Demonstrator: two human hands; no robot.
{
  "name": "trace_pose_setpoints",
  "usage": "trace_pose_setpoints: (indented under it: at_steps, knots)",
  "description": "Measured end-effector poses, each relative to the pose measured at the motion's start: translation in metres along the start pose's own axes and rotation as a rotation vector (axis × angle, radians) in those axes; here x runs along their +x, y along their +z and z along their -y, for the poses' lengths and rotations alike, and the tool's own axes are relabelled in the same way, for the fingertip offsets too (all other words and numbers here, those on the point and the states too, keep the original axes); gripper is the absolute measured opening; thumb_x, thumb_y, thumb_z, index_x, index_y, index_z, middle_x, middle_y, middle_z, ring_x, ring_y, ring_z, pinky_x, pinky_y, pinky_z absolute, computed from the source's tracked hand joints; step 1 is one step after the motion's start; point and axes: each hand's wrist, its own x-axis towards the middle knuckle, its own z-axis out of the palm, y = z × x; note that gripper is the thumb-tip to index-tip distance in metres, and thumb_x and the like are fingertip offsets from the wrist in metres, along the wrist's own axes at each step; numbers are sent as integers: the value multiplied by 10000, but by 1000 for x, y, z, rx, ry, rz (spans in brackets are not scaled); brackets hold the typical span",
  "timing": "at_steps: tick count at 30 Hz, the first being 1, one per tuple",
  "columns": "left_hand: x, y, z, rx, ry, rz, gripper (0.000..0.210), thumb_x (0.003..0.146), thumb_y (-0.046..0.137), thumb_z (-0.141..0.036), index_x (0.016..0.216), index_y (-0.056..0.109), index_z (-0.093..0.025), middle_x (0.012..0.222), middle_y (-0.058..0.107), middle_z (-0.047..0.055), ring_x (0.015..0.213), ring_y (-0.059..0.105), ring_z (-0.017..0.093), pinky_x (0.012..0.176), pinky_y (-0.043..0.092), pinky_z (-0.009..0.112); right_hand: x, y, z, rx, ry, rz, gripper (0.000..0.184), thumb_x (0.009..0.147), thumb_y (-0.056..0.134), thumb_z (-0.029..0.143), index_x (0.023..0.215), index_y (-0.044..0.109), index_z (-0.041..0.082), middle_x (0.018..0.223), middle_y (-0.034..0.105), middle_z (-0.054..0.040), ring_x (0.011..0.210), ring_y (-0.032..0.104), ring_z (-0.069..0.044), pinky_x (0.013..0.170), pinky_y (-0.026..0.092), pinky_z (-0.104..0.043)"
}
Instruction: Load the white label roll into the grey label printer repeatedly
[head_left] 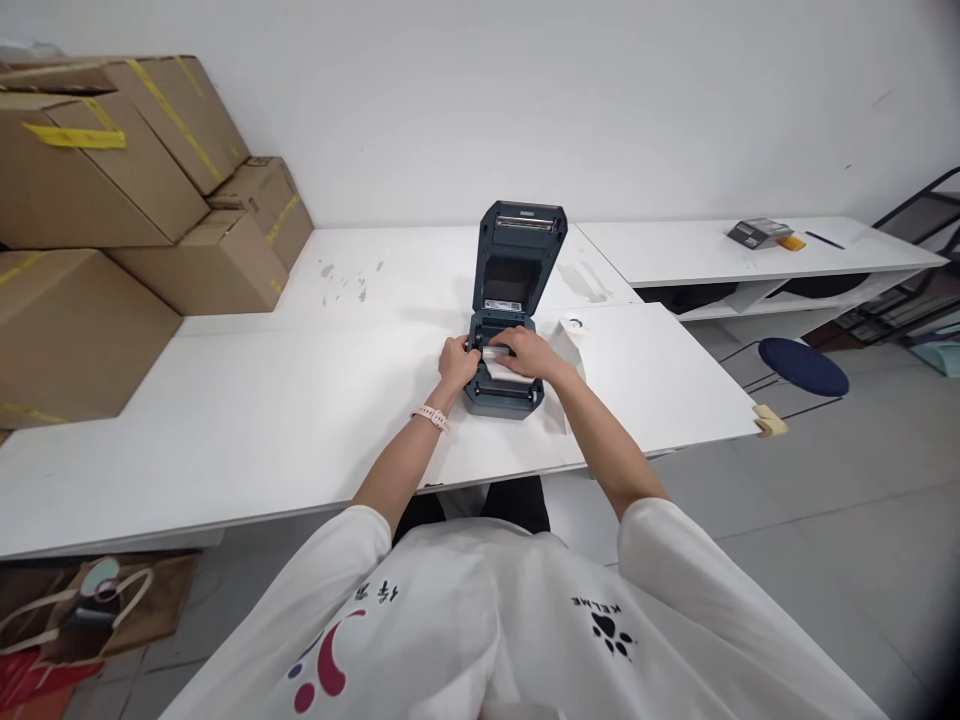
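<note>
A dark label printer (pixel 501 400) stands on the white table with its lid (pixel 520 245) raised upright. Inside its bay lies a white label roll (pixel 510 372), partly covered by my fingers. My left hand (pixel 457 362) is closed at the printer's left side, thumb over the edge by the roll. From the right, my right hand (pixel 525 353) reaches into the bay with its fingers closed on the roll. Just right of the printer is another white roll (pixel 575 326), with a white paper strip (pixel 568 350) beside it, partly behind my right forearm.
Cardboard boxes (pixel 217 255) with yellow tape are stacked at the left. A second white table (pixel 667 250) at the back right carries a grey-black box (pixel 757 233). A blue round stool (pixel 802 367) stands right of the table, and a bag (pixel 90 620) sits below at the left.
</note>
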Motion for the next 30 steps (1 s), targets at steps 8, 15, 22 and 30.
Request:
trace_pose_setpoints:
  at_steps: [8, 15, 22, 30]
  knots:
    - [4, 9, 12, -281, 31, -9, 456, 721, 606, -208, 1171, 675, -191, 1178, 684, 99, 1045, 635, 245, 886, 475, 329, -78, 32, 32, 202, -143, -295, 372, 1009, 442, 362, 1228, 695, 198, 1353, 652, -97, 1236, 583, -273, 1045, 481, -454]
    - [6, 13, 15, -488, 22, 70, 543, 681, 682, -247, 1216, 627, -171, 1185, 692, 107, 1021, 649, 234, 858, 491, 321, -99, 55, 50, 50, -119, -291, 760, 882, 594, 618, 1485, 441, 180, 1579, 402, -158, 1468, 373, -336, 1180, 340, -540]
    - [2, 9, 11, -522, -32, 137, 599, 665, 725, -319, 1234, 596, -183, 1181, 679, 118, 953, 661, 224, 785, 498, 315, -95, 62, 52, 4, -58, -328, 583, 894, 649, 304, 1438, 501, 157, 1559, 442, -138, 1422, 428, -340, 1117, 418, -510]
    - [5, 9, 12, -465, -16, 129, 604, 668, 730, -351, 1236, 600, -193, 1181, 694, 111, 986, 665, 243, 831, 498, 343, -99, 59, 53, 171, -77, -314, 595, 894, 641, 450, 1434, 514, 237, 1569, 429, -120, 1440, 407, -358, 1118, 408, -579]
